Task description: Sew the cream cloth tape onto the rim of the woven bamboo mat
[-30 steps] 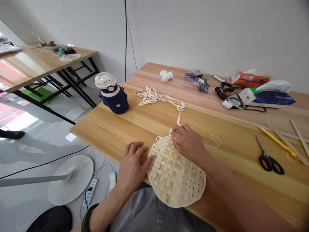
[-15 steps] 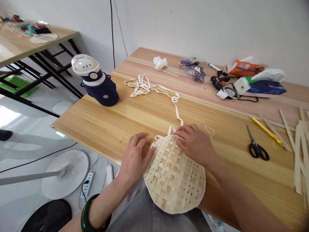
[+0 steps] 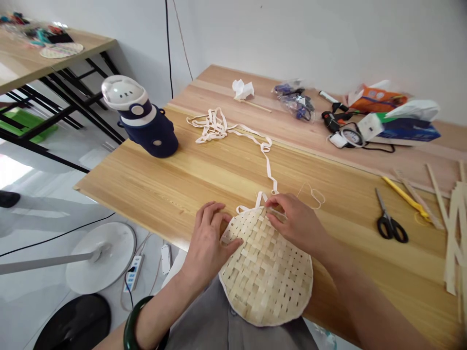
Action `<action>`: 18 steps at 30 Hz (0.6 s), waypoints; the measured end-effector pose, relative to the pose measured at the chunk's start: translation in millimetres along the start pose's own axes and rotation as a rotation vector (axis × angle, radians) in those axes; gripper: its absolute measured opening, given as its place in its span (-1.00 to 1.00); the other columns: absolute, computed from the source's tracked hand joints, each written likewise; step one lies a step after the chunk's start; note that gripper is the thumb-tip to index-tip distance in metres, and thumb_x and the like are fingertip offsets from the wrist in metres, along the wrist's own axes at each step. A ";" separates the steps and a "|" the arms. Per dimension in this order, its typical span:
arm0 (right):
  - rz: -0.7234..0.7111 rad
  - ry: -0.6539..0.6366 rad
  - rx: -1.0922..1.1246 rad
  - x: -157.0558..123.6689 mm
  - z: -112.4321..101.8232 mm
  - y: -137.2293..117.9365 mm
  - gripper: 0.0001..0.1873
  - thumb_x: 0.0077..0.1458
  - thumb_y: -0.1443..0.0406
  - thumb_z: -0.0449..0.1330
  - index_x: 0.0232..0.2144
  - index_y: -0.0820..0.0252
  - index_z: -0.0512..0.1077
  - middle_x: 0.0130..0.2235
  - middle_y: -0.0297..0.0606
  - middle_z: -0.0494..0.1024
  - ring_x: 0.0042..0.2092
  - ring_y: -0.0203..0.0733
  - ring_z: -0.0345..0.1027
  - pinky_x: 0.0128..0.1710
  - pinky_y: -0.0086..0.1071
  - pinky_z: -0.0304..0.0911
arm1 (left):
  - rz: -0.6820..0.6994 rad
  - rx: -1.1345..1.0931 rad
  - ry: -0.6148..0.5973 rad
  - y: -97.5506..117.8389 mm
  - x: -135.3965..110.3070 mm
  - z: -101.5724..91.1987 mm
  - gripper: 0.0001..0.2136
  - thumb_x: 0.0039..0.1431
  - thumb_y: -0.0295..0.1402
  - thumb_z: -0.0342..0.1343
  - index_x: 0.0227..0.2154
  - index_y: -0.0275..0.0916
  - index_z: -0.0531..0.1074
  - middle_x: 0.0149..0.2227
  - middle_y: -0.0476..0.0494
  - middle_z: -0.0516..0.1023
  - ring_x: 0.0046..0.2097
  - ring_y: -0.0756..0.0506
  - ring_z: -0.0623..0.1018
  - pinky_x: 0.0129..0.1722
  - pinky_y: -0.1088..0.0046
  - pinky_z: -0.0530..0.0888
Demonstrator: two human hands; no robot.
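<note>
A pale woven bamboo piece [image 3: 268,267], rounded and edged in white, leans over the table's front edge onto my lap. My left hand [image 3: 208,240] is closed on its upper left edge, thumb lying on the weave and fingers partly behind it. At the top edge, my right hand [image 3: 297,218] pinches the rim with thumb and forefinger; whether a needle is in that pinch I cannot make out. A white ribbon [image 3: 269,167] runs from the top edge across the table to a loose tangle. Beside the right hand lies a thin loop of thread [image 3: 316,197].
Black-handled scissors [image 3: 388,223], a yellow tool [image 3: 404,197] and bamboo strips [image 3: 452,238] lie to the right. A navy bottle [image 3: 151,129] stands back left. Along the wall are a glue gun [image 3: 332,121], plastic bags [image 3: 295,102] and tissue packs [image 3: 410,126].
My left thumb has slid lower and further in over the weave. The right hand's fingers have curled tighter at the top edge. The view has shifted slightly.
</note>
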State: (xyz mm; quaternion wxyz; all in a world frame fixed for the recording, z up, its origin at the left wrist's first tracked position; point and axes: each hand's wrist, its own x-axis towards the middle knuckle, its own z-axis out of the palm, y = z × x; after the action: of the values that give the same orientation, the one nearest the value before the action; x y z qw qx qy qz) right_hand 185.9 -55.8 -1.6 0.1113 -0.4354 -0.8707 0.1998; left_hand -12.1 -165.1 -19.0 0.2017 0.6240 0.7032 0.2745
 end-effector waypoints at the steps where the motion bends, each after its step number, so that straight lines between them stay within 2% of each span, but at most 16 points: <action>1: -0.033 0.027 -0.012 -0.4 0.9 -0.5 -0.81 0.14 0.37 0.15 -0.17 0.14 0.44 -0.13 -0.23 0.58 -0.08 -0.07 0.40 -0.17 -0.20 0.37 | -0.006 -0.021 -0.003 1.5 0.5 -0.2 -0.64 -0.08 -0.46 0.38 -0.24 -0.22 0.36 0.08 -0.27 0.38 0.21 -0.33 0.26 0.16 -0.05 0.34; 3: -0.128 0.064 -0.033 0.1 4.5 -2.2 -0.75 0.17 0.35 0.14 -0.10 0.14 0.47 -0.06 -0.20 0.56 -0.02 -0.02 0.34 -0.07 -0.14 0.34 | -0.028 -0.076 -0.020 5.5 0.4 -0.3 -0.64 -0.10 -0.48 0.37 -0.26 -0.21 0.33 0.03 -0.24 0.42 0.15 -0.30 0.32 0.12 0.00 0.37; 5: -0.206 0.047 -0.007 1.8 8.3 -3.7 -0.78 0.19 0.35 0.11 -0.15 0.13 0.52 -0.05 -0.21 0.56 -0.01 -0.01 0.31 -0.04 -0.12 0.31 | -0.086 -0.145 -0.059 9.9 -0.8 0.0 -0.66 -0.08 -0.49 0.34 -0.27 -0.21 0.32 -0.07 -0.20 0.47 0.05 -0.25 0.40 0.03 0.09 0.43; 7: -0.215 0.015 0.083 4.0 9.8 -4.0 -0.80 0.19 0.36 0.10 -0.23 0.15 0.52 -0.09 -0.21 0.57 -0.01 -0.03 0.32 -0.02 -0.13 0.30 | -0.177 -0.248 -0.116 13.8 -1.6 0.0 -0.70 -0.03 -0.48 0.29 -0.25 -0.21 0.33 -0.16 -0.15 0.49 -0.06 -0.20 0.47 -0.07 0.18 0.46; 10: -0.065 -0.038 0.308 7.1 4.5 -1.7 -0.85 0.19 0.33 0.10 -0.27 0.16 0.49 -0.15 -0.23 0.59 -0.08 -0.09 0.39 -0.07 -0.18 0.32 | -0.285 -0.488 -0.183 17.7 4.1 -2.1 -0.66 0.05 -0.41 0.24 -0.10 -0.22 0.32 -0.23 -0.10 0.51 -0.17 -0.14 0.52 -0.13 0.27 0.47; 13: 0.132 -0.075 0.542 9.8 -6.0 0.2 -0.84 0.18 0.24 0.13 -0.26 0.14 0.47 -0.22 -0.28 0.60 -0.21 -0.17 0.46 -0.21 -0.27 0.34 | -0.333 -0.721 -0.222 20.5 21.3 -8.1 -0.57 0.07 -0.31 0.26 0.01 -0.23 0.34 -0.18 -0.12 0.57 -0.14 -0.12 0.54 -0.14 0.35 0.45; 15: 0.182 -0.068 0.629 10.9 -12.1 -1.4 -0.83 0.17 0.20 0.15 -0.27 0.14 0.48 -0.25 -0.31 0.61 -0.25 -0.20 0.47 -0.25 -0.32 0.33 | -0.388 -0.832 -0.300 22.5 35.6 -13.5 -0.65 0.09 -0.21 0.25 -0.08 -0.24 0.46 -0.17 -0.13 0.59 -0.19 -0.10 0.55 -0.23 0.42 0.45; 18: 0.177 -0.069 0.665 10.3 -17.0 -8.7 -0.83 0.17 0.20 0.15 -0.28 0.14 0.48 -0.26 -0.34 0.61 -0.25 -0.24 0.47 -0.25 -0.37 0.32 | -0.470 -0.885 -0.415 25.7 52.0 -21.0 -0.71 0.08 -0.14 0.25 -0.25 -0.25 0.55 -0.33 -0.08 0.61 -0.36 -0.02 0.51 -0.40 0.51 0.38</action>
State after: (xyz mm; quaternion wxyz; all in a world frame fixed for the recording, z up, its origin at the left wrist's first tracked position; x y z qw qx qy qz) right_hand 179.8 -47.9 17.7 0.1999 -0.4422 -0.7200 0.4961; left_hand -12.8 -114.7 16.6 0.6360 0.3464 0.5863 0.3629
